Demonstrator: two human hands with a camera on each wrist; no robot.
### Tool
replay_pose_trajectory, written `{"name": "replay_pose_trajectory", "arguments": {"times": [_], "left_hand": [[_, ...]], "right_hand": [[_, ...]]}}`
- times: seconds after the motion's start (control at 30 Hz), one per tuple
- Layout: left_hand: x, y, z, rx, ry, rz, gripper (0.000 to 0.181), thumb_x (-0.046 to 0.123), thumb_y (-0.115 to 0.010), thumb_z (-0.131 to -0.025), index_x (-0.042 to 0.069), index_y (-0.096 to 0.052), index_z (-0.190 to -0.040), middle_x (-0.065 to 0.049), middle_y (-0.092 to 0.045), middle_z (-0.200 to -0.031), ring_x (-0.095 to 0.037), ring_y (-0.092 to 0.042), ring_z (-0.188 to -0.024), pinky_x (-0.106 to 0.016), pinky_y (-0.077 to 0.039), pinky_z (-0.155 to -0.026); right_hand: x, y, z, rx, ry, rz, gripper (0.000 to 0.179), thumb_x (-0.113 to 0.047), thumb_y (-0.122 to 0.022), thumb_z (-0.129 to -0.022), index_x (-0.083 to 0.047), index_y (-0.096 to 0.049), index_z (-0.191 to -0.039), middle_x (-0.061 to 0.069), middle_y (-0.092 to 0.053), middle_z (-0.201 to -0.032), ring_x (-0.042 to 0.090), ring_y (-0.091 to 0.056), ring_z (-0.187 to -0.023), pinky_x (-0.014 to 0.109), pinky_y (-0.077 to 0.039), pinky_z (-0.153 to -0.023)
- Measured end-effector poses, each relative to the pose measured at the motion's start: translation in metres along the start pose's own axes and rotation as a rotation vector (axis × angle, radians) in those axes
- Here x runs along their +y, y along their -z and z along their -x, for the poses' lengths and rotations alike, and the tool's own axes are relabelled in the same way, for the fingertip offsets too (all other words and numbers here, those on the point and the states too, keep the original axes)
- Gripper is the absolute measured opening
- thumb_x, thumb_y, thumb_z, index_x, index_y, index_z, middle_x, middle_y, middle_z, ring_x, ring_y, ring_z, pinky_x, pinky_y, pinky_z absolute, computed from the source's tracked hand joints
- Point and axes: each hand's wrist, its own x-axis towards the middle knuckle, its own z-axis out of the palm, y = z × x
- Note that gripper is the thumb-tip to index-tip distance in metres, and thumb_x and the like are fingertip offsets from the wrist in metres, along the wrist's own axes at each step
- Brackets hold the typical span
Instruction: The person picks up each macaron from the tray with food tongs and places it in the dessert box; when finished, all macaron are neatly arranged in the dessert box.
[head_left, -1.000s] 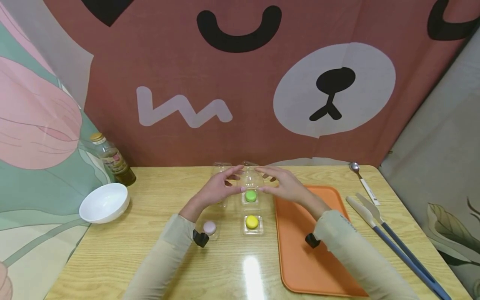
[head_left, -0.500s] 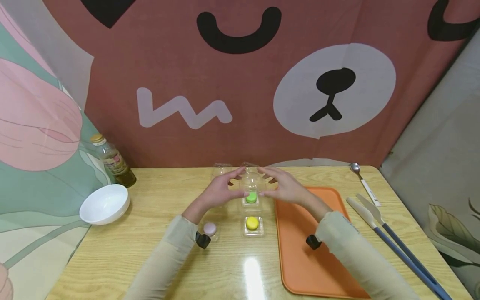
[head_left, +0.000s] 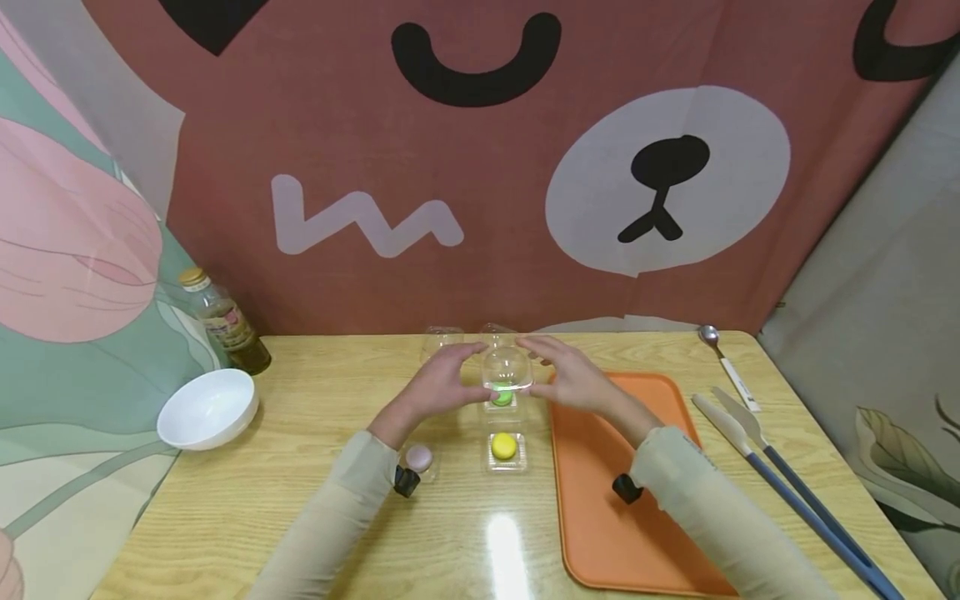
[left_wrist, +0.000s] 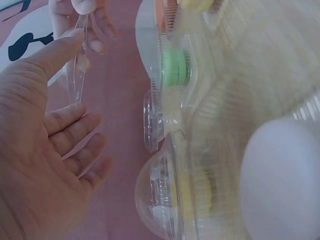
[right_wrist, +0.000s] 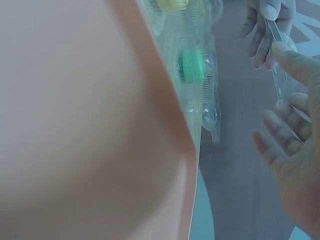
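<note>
Both hands hold a clear plastic dome lid [head_left: 507,365] in the air by its opposite edges. My left hand [head_left: 435,383] pinches its left edge between thumb and fingers, and my right hand [head_left: 577,379] does the same on the right. Below the lid, a green macaron [head_left: 501,398] sits in a clear square base, partly covered by the lid in the head view. Nearer to me, a yellow macaron [head_left: 503,446] rests in another clear base. A pale purple macaron [head_left: 418,457] is by my left wrist. In the left wrist view, a domed box [left_wrist: 155,195] encloses something yellow.
An orange tray [head_left: 615,500] lies to the right, beneath my right forearm. Past it are a spoon [head_left: 729,367] and two blue-handled spreading knives [head_left: 798,492]. On the left stand a white bowl [head_left: 208,408] and a glass bottle [head_left: 228,325]. Another clear lid [head_left: 495,335] is at the back.
The lid has come slightly toward me and tilted, with its near rim now crossing the green macaron. Both hands have shifted with it a little. The macarons have not moved.
</note>
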Motion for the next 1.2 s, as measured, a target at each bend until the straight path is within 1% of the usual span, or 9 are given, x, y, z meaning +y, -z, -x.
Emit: {"name": "replay_pose_trajectory", "arguments": {"times": [0.07,0.17,0.27,0.37,0.5,0.63,0.73,0.97,1.2], "left_hand": [[-0.001,0.0,0.0,0.008,-0.008,-0.055,0.086,0.054,-0.081,-0.08,0.02,-0.048,-0.152,-0.003,-0.051,-0.155,-0.032,-0.042,-0.146,-0.055,-0.033,-0.121],[-0.002,0.001,-0.001,0.017,-0.014,-0.125,0.086,0.057,-0.08,-0.08,0.024,-0.048,-0.152,-0.002,-0.052,-0.154,-0.031,-0.043,-0.145,-0.054,-0.034,-0.121],[-0.003,0.001,-0.002,0.012,-0.019,-0.15,0.086,0.058,-0.08,-0.079,0.024,-0.048,-0.152,-0.002,-0.053,-0.153,-0.03,-0.043,-0.145,-0.053,-0.034,-0.121],[-0.004,0.0,-0.003,-0.007,-0.019,-0.175,0.088,0.058,-0.08,-0.079,0.02,-0.049,-0.152,-0.004,-0.053,-0.153,-0.032,-0.043,-0.145,-0.053,-0.034,-0.122],[-0.005,-0.002,-0.004,-0.03,-0.014,-0.214,0.086,0.055,-0.081,-0.079,0.018,-0.05,-0.151,-0.006,-0.054,-0.152,-0.034,-0.043,-0.145,-0.055,-0.032,-0.122],[-0.007,-0.005,-0.006,-0.046,-0.005,-0.26,0.085,0.054,-0.081,-0.08,0.018,-0.051,-0.15,-0.004,-0.055,-0.151,-0.034,-0.042,-0.145,-0.054,-0.028,-0.123],[-0.008,-0.007,-0.008,-0.054,-0.002,-0.293,0.083,0.054,-0.081,-0.079,0.018,-0.053,-0.149,-0.002,-0.057,-0.149,-0.033,-0.043,-0.145,-0.053,-0.027,-0.124],[-0.008,-0.01,-0.01,-0.079,0.014,-0.331,0.081,0.054,-0.081,-0.079,0.017,-0.055,-0.147,0.0,-0.059,-0.148,-0.033,-0.04,-0.146,-0.055,-0.025,-0.123],[-0.011,-0.012,-0.013,-0.104,0.032,-0.348,0.081,0.055,-0.08,-0.079,0.019,-0.055,-0.147,0.001,-0.058,-0.148,-0.032,-0.038,-0.148,-0.053,-0.023,-0.124]], "right_hand": [[0.0,-0.001,0.0,-0.003,-0.001,0.019,0.081,-0.025,-0.083,-0.085,-0.009,-0.044,-0.154,0.013,-0.049,-0.152,0.034,-0.058,-0.127,0.056,-0.051,-0.103],[0.0,-0.001,-0.001,-0.011,-0.025,0.06,0.082,-0.03,-0.083,-0.085,-0.008,-0.043,-0.154,0.015,-0.048,-0.153,0.036,-0.054,-0.133,0.059,-0.046,-0.109],[-0.001,-0.001,-0.001,-0.03,-0.059,0.09,0.083,-0.038,-0.082,-0.085,-0.009,-0.044,-0.154,0.016,-0.045,-0.155,0.038,-0.048,-0.139,0.06,-0.041,-0.114],[-0.001,-0.002,-0.002,-0.058,-0.082,0.109,0.083,-0.041,-0.081,-0.086,-0.009,-0.044,-0.153,0.016,-0.044,-0.156,0.038,-0.045,-0.142,0.06,-0.04,-0.115],[0.0,-0.005,-0.004,-0.084,-0.085,0.132,0.083,-0.039,-0.081,-0.085,-0.007,-0.045,-0.152,0.018,-0.045,-0.155,0.039,-0.045,-0.142,0.06,-0.039,-0.115],[0.0,-0.009,-0.005,-0.099,-0.093,0.166,0.081,-0.04,-0.08,-0.086,-0.007,-0.045,-0.152,0.019,-0.045,-0.155,0.039,-0.044,-0.143,0.06,-0.039,-0.116],[0.0,-0.012,-0.005,-0.115,-0.104,0.165,0.08,-0.039,-0.079,-0.087,-0.006,-0.046,-0.151,0.02,-0.045,-0.155,0.04,-0.044,-0.143,0.06,-0.038,-0.117],[0.008,-0.022,-0.009,-0.143,-0.097,0.19,0.079,-0.037,-0.08,-0.086,-0.002,-0.047,-0.15,0.021,-0.048,-0.153,0.04,-0.045,-0.142,0.057,-0.038,-0.118],[0.01,-0.026,-0.011,-0.165,-0.109,0.214,0.081,-0.039,-0.08,-0.086,-0.002,-0.047,-0.15,0.022,-0.047,-0.153,0.04,-0.044,-0.142,0.056,-0.038,-0.118]]}}
